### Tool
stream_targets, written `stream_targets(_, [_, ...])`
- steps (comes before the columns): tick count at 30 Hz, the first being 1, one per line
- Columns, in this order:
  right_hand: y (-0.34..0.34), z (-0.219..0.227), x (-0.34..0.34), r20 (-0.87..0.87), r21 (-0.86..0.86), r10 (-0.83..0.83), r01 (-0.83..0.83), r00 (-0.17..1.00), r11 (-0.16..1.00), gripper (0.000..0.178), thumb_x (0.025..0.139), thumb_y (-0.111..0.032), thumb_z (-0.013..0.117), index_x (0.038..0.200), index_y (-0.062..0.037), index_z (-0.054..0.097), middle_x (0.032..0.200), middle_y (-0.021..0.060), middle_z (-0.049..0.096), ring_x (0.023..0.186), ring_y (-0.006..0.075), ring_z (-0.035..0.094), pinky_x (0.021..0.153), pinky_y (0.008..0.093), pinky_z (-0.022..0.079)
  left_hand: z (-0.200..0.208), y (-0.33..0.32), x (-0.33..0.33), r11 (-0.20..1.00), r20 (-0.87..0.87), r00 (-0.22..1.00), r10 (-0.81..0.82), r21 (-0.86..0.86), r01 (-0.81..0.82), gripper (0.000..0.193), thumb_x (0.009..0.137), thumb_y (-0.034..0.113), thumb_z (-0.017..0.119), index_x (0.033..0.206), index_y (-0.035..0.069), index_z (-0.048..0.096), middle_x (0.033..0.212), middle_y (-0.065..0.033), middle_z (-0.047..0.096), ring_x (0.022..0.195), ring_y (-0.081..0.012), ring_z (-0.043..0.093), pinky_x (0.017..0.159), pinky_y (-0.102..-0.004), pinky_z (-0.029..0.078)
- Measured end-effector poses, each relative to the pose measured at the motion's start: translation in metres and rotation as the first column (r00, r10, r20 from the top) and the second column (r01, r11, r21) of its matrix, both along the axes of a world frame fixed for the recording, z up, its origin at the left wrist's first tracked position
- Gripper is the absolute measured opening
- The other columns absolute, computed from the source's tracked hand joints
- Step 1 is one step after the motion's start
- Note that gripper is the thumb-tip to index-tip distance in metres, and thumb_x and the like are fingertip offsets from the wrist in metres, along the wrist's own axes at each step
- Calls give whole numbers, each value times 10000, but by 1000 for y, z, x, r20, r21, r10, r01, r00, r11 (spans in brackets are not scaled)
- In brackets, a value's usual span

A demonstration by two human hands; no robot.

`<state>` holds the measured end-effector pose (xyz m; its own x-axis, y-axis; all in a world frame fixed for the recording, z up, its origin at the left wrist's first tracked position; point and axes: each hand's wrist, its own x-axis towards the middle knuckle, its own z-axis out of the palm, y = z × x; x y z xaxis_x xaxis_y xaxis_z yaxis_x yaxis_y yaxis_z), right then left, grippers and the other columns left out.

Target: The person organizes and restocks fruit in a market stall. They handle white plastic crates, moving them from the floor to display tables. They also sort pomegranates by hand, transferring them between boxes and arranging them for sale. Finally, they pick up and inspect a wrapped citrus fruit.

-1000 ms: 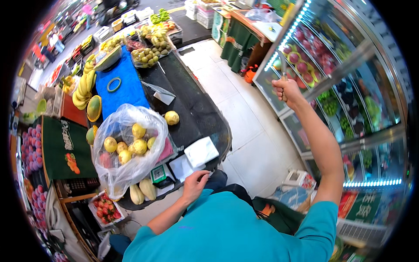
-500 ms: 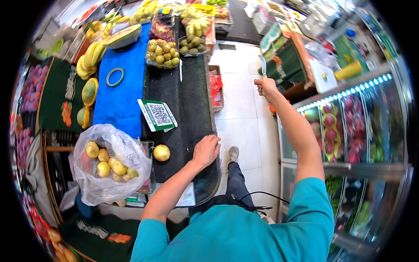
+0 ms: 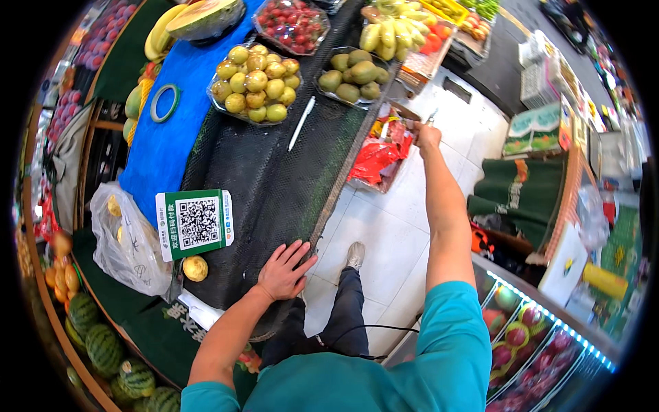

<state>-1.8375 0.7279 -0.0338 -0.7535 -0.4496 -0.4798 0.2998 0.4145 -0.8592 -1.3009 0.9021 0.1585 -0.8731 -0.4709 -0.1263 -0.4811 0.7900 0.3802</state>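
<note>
At a fruit stall, the person's left hand (image 3: 285, 270) lies flat, fingers spread, on the near edge of the black counter mat (image 3: 274, 172). A loose yellow fruit (image 3: 195, 268) sits at nine o'clock from it, apart from the fingers. The right hand (image 3: 424, 132) is stretched out over a red bag (image 3: 379, 156) (grip too small to tell). A white pen (image 3: 301, 123) lies at twelve o'clock.

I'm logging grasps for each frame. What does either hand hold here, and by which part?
Left hand holds nothing, lying flat on the black mat. Right hand grips something small; too unclear to identify.
</note>
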Motion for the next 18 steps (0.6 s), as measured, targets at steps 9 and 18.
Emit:
stream_targets(9, [-80,14,-34,118,11,139,-141,983,990,254,887,-205,756,809,8,642,680,100,635,539,212,616,446,352,484,-6,-1,-3,999,-14,1000,27,-45,-28,621,788,293,659,1404,226,623,1534,-109,500,1431,-306,445,1175,-495,302])
stream_targets(18, [-80,29,-71,-133,131,300,-284,945,950,398,888,-267,785,725,-144,443,598,-31,397,433,106,321,395,340,238,0,-3,0,999,-29,999,30,-16,-30,636,784,271,670,1416,227,610,1550,-107,482,1445,-306,430,1174,-504,324])
